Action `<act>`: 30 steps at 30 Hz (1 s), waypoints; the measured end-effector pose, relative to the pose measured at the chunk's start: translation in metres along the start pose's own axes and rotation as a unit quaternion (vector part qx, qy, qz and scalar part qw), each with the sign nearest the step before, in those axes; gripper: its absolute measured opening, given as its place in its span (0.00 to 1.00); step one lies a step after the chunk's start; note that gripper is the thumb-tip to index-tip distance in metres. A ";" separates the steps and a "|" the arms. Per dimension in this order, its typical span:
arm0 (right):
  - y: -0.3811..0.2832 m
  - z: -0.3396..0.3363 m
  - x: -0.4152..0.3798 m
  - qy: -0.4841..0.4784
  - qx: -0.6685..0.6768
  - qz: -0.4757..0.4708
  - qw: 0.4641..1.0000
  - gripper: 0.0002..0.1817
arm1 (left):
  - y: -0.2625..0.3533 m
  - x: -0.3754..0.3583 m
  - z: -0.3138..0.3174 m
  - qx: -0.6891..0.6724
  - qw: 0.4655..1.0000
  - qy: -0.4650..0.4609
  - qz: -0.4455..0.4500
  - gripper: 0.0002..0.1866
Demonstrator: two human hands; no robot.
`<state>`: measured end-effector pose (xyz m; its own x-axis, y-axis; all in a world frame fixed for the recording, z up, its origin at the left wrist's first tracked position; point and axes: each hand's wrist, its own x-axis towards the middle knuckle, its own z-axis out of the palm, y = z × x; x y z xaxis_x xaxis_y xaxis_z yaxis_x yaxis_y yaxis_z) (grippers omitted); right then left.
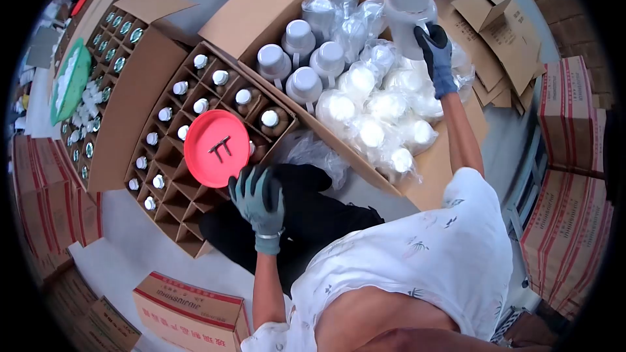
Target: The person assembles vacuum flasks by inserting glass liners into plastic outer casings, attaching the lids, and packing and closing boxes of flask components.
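My right hand (435, 52), in a grey-and-black work glove, is closed on the handle side of a pale grey jug (407, 1) and holds it above the far right of a large open carton (306, 116). In that carton stand several similar grey jugs (304, 85), next to many clear-wrapped ones (373, 133) with white ends up. My left hand (259, 199), gloved too, hovers over my lap with its fingers apart and nothing in them. Just beyond its fingertips is a red plastic dish (207, 137) holding two small dark T-shaped pieces. The dish rests on a divided carton (176, 199) of white-capped bottles (220, 77).
Farther left are another divided carton (140, 91) and a green basin (70, 81) with white pieces. Flattened cardboard (499, 39) lies at the right. Closed cartons stand at the right (567, 228), far left (49, 189) and near my left elbow (189, 309).
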<state>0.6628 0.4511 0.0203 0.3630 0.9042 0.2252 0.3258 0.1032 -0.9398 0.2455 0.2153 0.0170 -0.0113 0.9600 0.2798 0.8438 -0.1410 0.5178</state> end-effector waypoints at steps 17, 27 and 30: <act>-0.144 0.200 -0.276 -0.497 0.279 0.096 0.816 0.17 | -0.045 -0.086 -0.080 -0.432 0.895 0.031 -0.103 0.21; -0.103 0.200 -0.302 -0.569 0.150 -0.126 0.799 0.26 | -0.032 -0.115 -0.119 -0.617 0.729 0.160 -0.251 0.22; -0.131 0.193 -0.286 -0.479 0.164 -0.030 0.862 0.26 | -0.043 -0.121 -0.126 -0.484 0.804 0.230 -0.260 0.23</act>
<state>0.3477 0.2593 0.0292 -0.5842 0.8045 0.1076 -0.0022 0.1310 -0.9914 0.1431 0.0745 0.0630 -0.6118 0.7907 -0.0239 -0.1484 -0.0850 0.9853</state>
